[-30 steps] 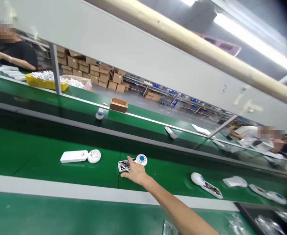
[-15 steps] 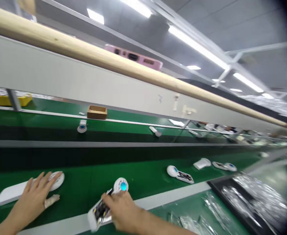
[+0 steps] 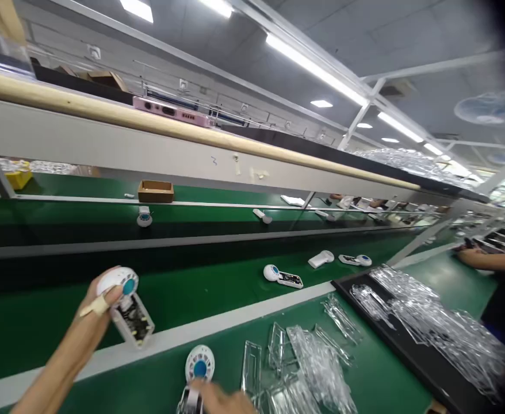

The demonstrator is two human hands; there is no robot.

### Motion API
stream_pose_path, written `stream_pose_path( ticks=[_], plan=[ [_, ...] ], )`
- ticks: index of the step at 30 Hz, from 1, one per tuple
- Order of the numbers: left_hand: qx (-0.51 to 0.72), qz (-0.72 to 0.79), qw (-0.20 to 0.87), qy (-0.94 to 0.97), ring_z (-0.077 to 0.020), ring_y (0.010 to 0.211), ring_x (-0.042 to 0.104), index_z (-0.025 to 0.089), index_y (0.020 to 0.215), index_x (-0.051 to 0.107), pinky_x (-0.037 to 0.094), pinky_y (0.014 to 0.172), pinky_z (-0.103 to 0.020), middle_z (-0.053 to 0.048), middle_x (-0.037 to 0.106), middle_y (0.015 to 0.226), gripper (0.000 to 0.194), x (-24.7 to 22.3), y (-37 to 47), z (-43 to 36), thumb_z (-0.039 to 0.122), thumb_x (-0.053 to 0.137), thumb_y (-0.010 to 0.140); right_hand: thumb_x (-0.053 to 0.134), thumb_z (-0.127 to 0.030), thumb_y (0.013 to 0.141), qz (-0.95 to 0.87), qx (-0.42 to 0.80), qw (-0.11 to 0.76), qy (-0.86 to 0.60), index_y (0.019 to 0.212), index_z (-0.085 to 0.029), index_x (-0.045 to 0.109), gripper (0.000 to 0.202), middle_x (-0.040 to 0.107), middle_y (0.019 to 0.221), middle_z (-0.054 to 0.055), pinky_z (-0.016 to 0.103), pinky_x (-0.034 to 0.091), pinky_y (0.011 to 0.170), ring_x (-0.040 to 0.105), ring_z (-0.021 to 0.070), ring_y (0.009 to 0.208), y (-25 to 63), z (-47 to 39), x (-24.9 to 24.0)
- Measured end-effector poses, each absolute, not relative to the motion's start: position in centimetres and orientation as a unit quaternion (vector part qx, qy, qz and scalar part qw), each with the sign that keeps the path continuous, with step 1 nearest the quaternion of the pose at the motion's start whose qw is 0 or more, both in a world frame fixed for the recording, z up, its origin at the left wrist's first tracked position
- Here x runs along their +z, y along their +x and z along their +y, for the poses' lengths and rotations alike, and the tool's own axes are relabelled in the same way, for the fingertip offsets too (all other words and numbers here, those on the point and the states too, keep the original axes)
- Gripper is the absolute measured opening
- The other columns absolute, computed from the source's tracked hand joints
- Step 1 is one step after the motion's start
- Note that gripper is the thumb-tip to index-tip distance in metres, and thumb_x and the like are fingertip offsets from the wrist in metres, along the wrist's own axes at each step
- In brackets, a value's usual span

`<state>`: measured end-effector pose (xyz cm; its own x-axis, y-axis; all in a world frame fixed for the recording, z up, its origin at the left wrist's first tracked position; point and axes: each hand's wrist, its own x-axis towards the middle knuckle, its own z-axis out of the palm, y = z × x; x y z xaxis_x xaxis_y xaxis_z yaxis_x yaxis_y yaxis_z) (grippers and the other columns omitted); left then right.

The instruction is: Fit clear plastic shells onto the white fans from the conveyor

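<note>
My left hand is closed around the round head of a white handheld fan with a blue centre. This fan's handle lies open, baring the circuit board, and is tilted over the green belt. A strip of tape wraps my left thumb. At the bottom edge, my right hand, blurred, grips the handle of a second white handheld fan over the near green tabletop. The frame edge cuts off the lower part of that fan.
Clear plastic frames lie right of my right hand. A black tray holds many more. Several fans, including one open-backed fan, lie along the belt. Ahead stand a cardboard box and a shelf; another person's arm is at right.
My left hand has picked up the fan from the belt and turned it, open side showing. My right hand has brought its fan nearer, over the near tabletop. The view has shifted right.
</note>
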<state>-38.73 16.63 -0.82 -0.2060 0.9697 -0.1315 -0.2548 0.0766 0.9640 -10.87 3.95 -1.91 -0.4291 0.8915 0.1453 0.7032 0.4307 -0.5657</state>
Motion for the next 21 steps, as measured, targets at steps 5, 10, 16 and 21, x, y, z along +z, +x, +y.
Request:
stream_pose_path(
  ticks=[5,10,16,21],
  plan=[
    [0.614,0.333,0.697,0.164,-0.0305,0.088,0.063,0.014,0.098,0.061,0.053,0.077,-0.044,-0.012,0.068,0.089,0.051,1.5,-29.9,12.2,0.040,0.077,0.057,0.042,-0.035,0.089,-0.731,0.232,0.180,-0.616,0.132,-0.026,0.037,0.045,0.059,0.105,0.008,0.035,0.050,0.071,0.063,0.0226,0.085,-10.7,4.3,4.1],
    [0.594,0.302,0.732,0.140,-0.0295,0.093,0.062,0.011,0.097,0.062,0.053,0.081,-0.041,-0.013,0.067,0.092,0.042,2.5,-23.9,9.2,0.036,0.073,0.066,0.049,-0.032,0.087,-0.730,0.188,0.169,-0.636,0.139,-0.025,0.029,0.056,0.052,0.109,0.012,0.046,0.050,0.075,0.055,0.0298,0.100,-11.3,4.9,4.9],
    [0.614,0.345,0.700,0.118,-0.0269,0.094,0.062,0.013,0.102,0.059,0.055,0.077,-0.034,-0.011,0.066,0.095,0.043,3.1,-21.2,8.1,0.032,0.073,0.067,0.045,-0.033,0.089,-0.738,0.172,0.200,-0.621,0.143,-0.028,0.020,0.060,0.048,0.119,0.014,0.054,0.043,0.086,0.048,0.0331,0.109,-9.8,4.6,1.8],
    [0.610,0.364,0.693,0.122,-0.0273,0.098,0.060,0.014,0.100,0.059,0.053,0.079,-0.034,-0.009,0.067,0.094,0.048,3.1,-19.6,8.2,0.034,0.078,0.061,0.038,-0.032,0.092,-0.737,0.281,0.191,-0.585,0.143,-0.040,0.001,0.063,0.053,0.109,0.007,0.046,0.048,0.080,0.056,0.0271,0.097,-6.6,4.7,0.6]
  ],
)
